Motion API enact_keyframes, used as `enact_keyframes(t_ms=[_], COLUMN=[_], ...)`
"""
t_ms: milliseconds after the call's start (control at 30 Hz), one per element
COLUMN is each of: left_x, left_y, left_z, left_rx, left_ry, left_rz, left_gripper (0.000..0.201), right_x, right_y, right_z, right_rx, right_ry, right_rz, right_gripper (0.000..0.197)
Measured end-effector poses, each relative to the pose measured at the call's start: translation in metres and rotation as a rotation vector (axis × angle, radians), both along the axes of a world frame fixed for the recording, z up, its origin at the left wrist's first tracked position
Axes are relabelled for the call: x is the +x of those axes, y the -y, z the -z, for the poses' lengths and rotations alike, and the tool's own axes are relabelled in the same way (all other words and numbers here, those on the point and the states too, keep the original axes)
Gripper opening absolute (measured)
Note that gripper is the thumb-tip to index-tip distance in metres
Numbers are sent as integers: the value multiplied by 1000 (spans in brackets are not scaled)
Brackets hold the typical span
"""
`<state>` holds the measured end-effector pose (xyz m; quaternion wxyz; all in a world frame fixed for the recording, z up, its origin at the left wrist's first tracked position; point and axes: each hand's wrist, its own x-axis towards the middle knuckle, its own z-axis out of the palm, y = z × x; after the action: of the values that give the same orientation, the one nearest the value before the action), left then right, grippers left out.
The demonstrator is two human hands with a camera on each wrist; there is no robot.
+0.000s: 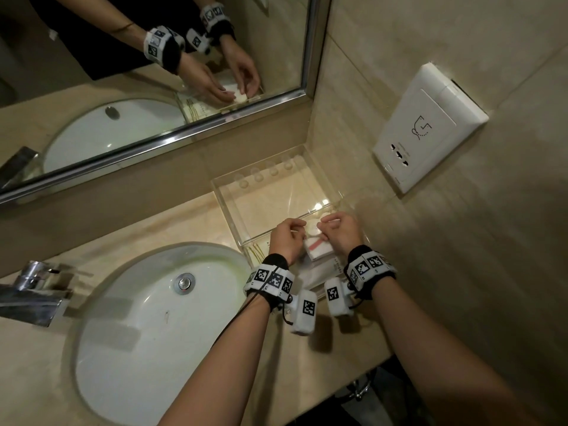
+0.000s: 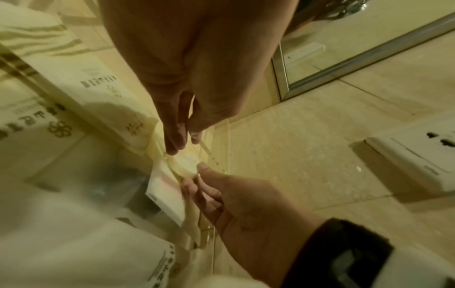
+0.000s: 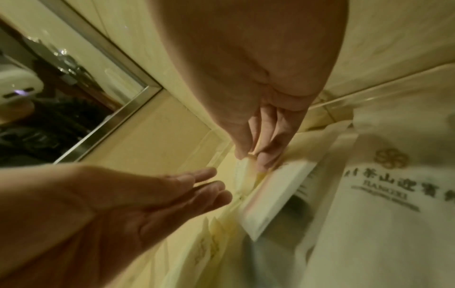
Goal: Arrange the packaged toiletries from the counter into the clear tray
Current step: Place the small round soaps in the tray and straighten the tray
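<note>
Packet: that small white packet looked light, soft and crinkly, so you'd best take it by the edges.
Where: right between your fingers, over the clear tray.
Right hand: fingers and thumb pinched it.
Left hand: fingers narrow at its edge; couldn't tell if you gripped.

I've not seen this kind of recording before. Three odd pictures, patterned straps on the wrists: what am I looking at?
No machine here: a person works with bare hands. Each wrist strap carries a small camera; a third sits on the head. The wide picture is the head view; the two close ones look along each hand. On the counter beside the sink stands a clear tray holding printed sachets and a white box with a pink stripe. The right hand pinches a small white packet over the tray; the left hand touches it with straight fingers.
</note>
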<state>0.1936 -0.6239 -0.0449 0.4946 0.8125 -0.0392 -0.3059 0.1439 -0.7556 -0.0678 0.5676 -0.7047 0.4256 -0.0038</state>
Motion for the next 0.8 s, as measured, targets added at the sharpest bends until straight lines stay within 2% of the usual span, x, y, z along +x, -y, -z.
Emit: enact_keyframes(t_ms=[133, 300, 633, 800], left_x=[0, -1, -2, 2], left_y=[1, 2, 9, 11], left_z=[1, 0, 5, 7], left_rx=[104, 178, 248, 298], left_ry=[37, 100, 132, 253], left_rz=[139, 270, 394, 481], left_gripper=[27, 31, 33, 35], right_x=[1, -9, -16, -16], right_y=[-1, 1, 0, 2], right_z=[8, 11, 3, 2], right_rx=[-207, -362, -470, -524], right_ry=[-89, -69, -66, -101], right_rz=[-39, -61, -181, -217], right_gripper=[13, 13, 12, 21])
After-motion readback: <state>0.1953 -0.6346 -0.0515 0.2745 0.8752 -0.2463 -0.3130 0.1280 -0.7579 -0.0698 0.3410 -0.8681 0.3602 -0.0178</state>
